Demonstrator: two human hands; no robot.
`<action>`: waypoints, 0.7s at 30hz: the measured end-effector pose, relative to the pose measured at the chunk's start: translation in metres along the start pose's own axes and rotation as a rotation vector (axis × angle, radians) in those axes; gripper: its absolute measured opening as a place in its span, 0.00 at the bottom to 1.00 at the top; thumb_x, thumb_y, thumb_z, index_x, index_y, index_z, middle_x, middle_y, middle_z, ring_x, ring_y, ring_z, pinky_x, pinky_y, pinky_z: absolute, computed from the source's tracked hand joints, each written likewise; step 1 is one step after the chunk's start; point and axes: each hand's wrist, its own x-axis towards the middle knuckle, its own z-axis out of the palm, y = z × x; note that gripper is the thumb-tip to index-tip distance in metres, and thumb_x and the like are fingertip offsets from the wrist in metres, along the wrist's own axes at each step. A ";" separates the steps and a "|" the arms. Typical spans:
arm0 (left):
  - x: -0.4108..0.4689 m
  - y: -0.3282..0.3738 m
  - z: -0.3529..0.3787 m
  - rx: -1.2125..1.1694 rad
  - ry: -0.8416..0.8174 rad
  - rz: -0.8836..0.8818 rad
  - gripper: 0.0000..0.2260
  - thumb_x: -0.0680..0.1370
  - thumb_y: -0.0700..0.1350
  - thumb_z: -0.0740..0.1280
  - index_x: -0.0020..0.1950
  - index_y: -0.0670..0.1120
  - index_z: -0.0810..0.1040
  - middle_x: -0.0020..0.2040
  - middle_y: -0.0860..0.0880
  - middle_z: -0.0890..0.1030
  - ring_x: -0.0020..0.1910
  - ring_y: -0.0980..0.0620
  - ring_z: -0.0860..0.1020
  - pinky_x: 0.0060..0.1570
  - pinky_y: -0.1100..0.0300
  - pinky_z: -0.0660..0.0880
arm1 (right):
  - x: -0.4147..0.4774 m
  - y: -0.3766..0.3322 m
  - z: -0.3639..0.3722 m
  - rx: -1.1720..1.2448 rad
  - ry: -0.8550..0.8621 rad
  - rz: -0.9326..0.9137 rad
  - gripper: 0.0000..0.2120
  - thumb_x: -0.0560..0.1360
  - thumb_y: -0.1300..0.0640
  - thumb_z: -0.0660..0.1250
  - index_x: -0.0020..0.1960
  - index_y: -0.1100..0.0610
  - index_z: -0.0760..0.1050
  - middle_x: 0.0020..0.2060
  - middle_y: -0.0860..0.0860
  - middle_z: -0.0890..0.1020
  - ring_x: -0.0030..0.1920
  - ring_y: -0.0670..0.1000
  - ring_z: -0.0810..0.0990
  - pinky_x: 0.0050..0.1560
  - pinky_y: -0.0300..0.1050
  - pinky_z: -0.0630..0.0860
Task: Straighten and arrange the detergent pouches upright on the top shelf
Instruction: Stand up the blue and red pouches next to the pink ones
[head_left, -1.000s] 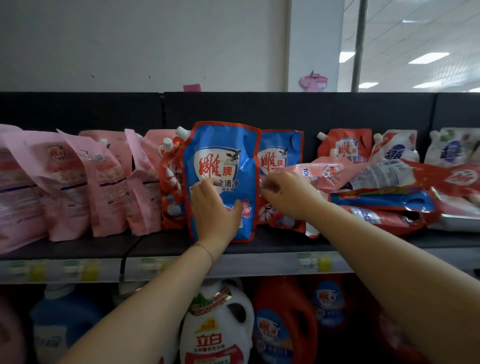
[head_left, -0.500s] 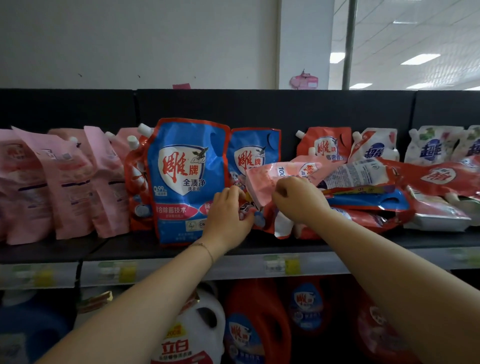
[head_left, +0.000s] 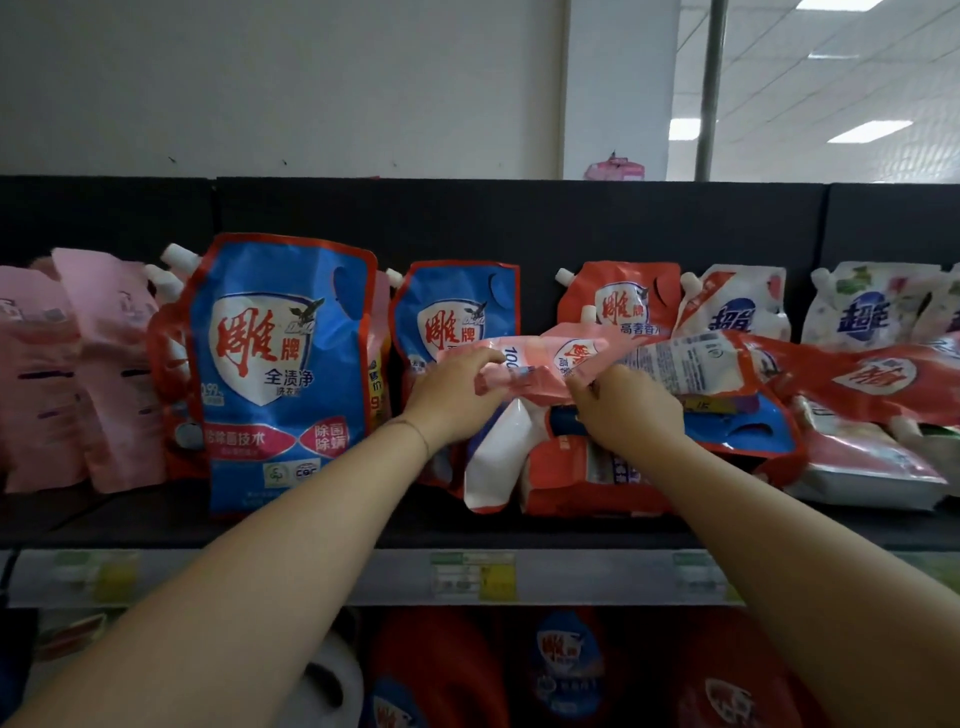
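Fingers of the left hand (head_left: 452, 400) have crossed from the blue pouch (head_left: 280, 374), which now stands upright left of centre, to pinch the left end of the pink pouch (head_left: 545, 358); the right hand (head_left: 628, 415) grips its lower edge just beside. That pouch lies sideways at mid-frame atop a slumped pile (head_left: 727, 447) on the shelf (head_left: 363, 525), so standing it up looks like the step in hand.

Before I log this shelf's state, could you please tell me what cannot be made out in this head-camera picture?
Head view, price labels on the shelf edge: blurred, unreadable.
Head view, lower-shelf bottles: dark, blurred, cut off by the bottom edge.
Head view, small blue pouch: lower part hidden by the left hand and the pink pouch it grips.
Head view, lying pile beside the right hand: overlap hides the count.
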 end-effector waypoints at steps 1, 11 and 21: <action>0.002 -0.001 -0.001 -0.008 -0.017 -0.016 0.17 0.76 0.50 0.67 0.64 0.54 0.74 0.68 0.50 0.73 0.64 0.45 0.72 0.63 0.47 0.71 | 0.001 -0.002 0.001 0.002 0.008 0.004 0.24 0.80 0.40 0.52 0.41 0.59 0.72 0.37 0.56 0.78 0.38 0.58 0.78 0.40 0.48 0.75; -0.005 -0.020 0.003 -0.025 -0.066 0.013 0.18 0.79 0.47 0.63 0.70 0.53 0.70 0.74 0.51 0.66 0.71 0.48 0.66 0.68 0.54 0.66 | 0.018 -0.016 0.005 0.028 0.073 0.145 0.10 0.78 0.57 0.57 0.52 0.62 0.74 0.48 0.59 0.79 0.48 0.61 0.79 0.42 0.47 0.70; -0.007 -0.026 0.003 -0.049 -0.095 0.005 0.20 0.79 0.51 0.64 0.71 0.56 0.68 0.78 0.54 0.55 0.76 0.50 0.57 0.71 0.54 0.59 | 0.022 -0.020 0.003 0.125 -0.032 0.249 0.14 0.75 0.58 0.65 0.59 0.61 0.71 0.51 0.58 0.78 0.51 0.60 0.78 0.45 0.49 0.74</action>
